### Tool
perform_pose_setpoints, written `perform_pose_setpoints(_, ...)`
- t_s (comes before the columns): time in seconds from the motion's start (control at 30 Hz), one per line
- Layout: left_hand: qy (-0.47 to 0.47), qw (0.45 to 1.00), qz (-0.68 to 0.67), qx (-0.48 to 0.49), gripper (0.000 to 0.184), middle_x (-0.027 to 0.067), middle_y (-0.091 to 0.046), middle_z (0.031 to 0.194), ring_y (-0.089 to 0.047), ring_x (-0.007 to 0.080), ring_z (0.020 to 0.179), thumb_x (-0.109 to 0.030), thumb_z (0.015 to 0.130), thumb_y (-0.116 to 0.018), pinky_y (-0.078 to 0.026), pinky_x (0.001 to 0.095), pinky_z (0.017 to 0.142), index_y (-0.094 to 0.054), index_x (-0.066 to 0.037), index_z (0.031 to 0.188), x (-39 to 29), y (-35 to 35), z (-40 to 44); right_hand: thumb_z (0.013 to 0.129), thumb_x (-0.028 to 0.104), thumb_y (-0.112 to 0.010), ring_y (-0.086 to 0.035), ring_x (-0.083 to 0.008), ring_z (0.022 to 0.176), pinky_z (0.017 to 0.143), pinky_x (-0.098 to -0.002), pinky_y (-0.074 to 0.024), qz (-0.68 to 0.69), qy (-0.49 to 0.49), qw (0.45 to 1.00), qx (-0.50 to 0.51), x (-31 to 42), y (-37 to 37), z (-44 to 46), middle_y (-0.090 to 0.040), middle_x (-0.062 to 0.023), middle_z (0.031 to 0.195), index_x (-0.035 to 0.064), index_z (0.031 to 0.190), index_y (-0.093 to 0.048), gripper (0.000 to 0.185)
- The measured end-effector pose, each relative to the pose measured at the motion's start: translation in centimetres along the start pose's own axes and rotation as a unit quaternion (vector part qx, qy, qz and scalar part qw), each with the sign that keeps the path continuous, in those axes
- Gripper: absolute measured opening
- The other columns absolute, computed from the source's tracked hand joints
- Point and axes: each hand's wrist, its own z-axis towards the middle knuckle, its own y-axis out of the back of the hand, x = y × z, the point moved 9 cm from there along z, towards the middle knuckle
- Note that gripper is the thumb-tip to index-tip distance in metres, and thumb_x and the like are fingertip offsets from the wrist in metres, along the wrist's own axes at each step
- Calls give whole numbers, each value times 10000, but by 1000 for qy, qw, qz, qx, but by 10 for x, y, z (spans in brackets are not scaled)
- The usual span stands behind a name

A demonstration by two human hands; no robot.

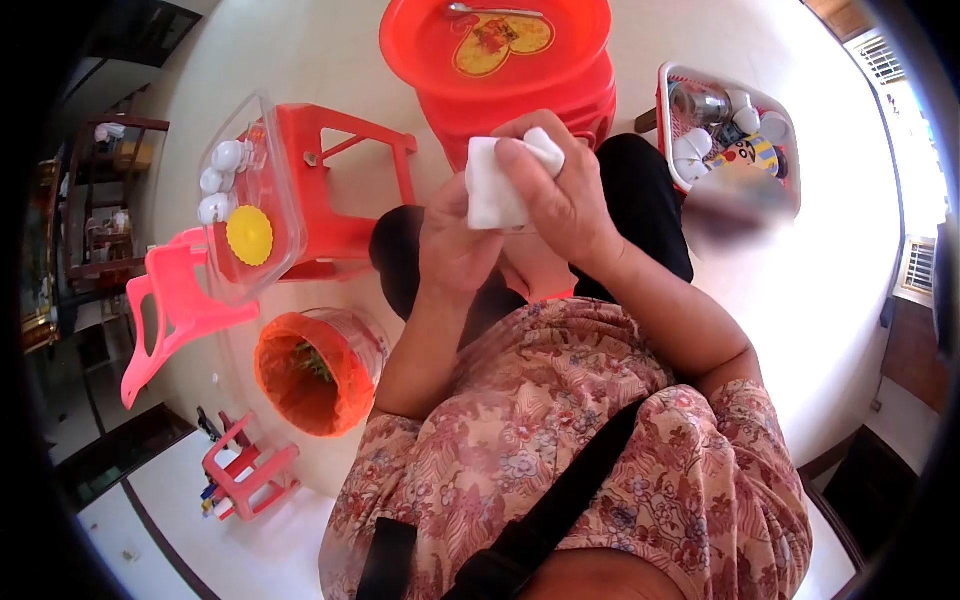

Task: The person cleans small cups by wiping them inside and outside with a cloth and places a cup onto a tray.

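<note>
A folded white cloth point(490, 185) is held up in front of my body, between my two hands. My right hand point(570, 195) grips it from above, with the thumb pressed on its face and a fold sticking out past the fingers. My left hand point(455, 240) closes on the cloth's lower left side, its fingers mostly hidden behind it. Whether the cloth wraps something, I cannot tell. Just beyond the hands is a red round tray point(415, 50) with a yellow heart-shaped print, and a metal spoon point(495, 10) lies near its far edge.
A clear plastic bin point(290, 215) with white cups and a yellow scalloped lid point(249, 236) rests on a red stool point(330, 190). A basket point(665, 120) of cups and a glass jar stands right. An orange-lined bucket point(275, 385) and pink chair point(180, 300) are left.
</note>
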Motion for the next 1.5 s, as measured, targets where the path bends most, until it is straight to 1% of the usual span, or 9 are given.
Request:
perform_pose_setpoints(0.23,14,997,-51,-55,443,86,-594,1056,-545,170,890,-231,841,-679,-450,305,716,-550,24,1180,6,1,1,849,242,-622,-594,-166,727,629,-327,-474,188,-167,968,3,-29,-7,9,-609,-113,767,-17,931,-594,274)
perform_pose_setpoints(0.33,25,992,-119,-40,449,87,-595,1051,-544,178,898,-236,848,-674,-451,310,711,-545,28,1188,9,-4,5,842,258,-638,-591,-148,709,600,-301,-460,-213,254,943,-4,5,-5,6,-606,-77,758,-14,906,-616,280)
perform_pose_setpoints(0.5,2,998,52,-40,361,99,-611,1002,-560,208,857,-165,840,-663,-459,328,703,-574,21,1137,-16,-4,7,886,232,-604,-620,-112,725,632,-247,-483,203,-204,958,-17,-88,9,6,-645,-39,813,19,946,-623,222)
perform_pose_setpoints(0.63,-178,659,724,101,196,124,-580,913,-564,290,813,-38,694,-624,-475,347,695,-613,-9,888,-50,-55,16,848,214,-645,-639,-145,701,626,-264,-502,297,-212,929,-60,-67,41,17,-661,-60,834,5,932,-624,226)
perform_pose_setpoints(0.83,-206,507,827,128,194,91,-576,859,-573,272,840,-18,650,-573,-493,362,690,-604,6,839,-32,-54,10,843,222,-654,-608,-100,675,563,-254,-477,143,-160,976,22,-42,34,13,-644,-36,787,31,875,-634,195)
perform_pose_setpoints(1.07,-229,486,826,170,214,110,-584,901,-579,279,894,-31,656,-613,-504,345,741,-630,26,862,-29,-60,-2,832,149,-646,-585,-138,644,595,-295,-478,-115,-29,992,47,-36,12,3,-620,-118,725,-27,868,-610,183)
perform_pose_setpoints(1.23,-323,490,801,116,316,138,-559,1075,-556,297,1008,-57,746,-701,-471,369,854,-610,33,1035,-50,-73,-12,807,77,-642,-608,-143,651,561,-291,-515,64,-130,989,-1,-59,10,-4,-629,-120,751,-59,869,-613,152)
perform_pose_setpoints(1.43,-213,745,630,-50,422,195,-507,1106,-535,292,1019,-280,927,-499,-431,376,871,-468,19,1223,-48,-21,-1,802,49,-621,-621,-155,652,517,-272,-531,210,-191,959,-19,-55,-9,-14,-624,-108,772,-72,916,-609,166)
perform_pose_setpoints(1.5,-233,716,658,-21,422,199,-510,1100,-537,297,995,-296,927,-422,-431,387,847,-481,29,1191,-49,-28,-2,809,70,-620,-612,-145,637,486,-253,-505,164,-217,962,1,-54,-17,-20,-621,-98,746,-59,935,-604,180)
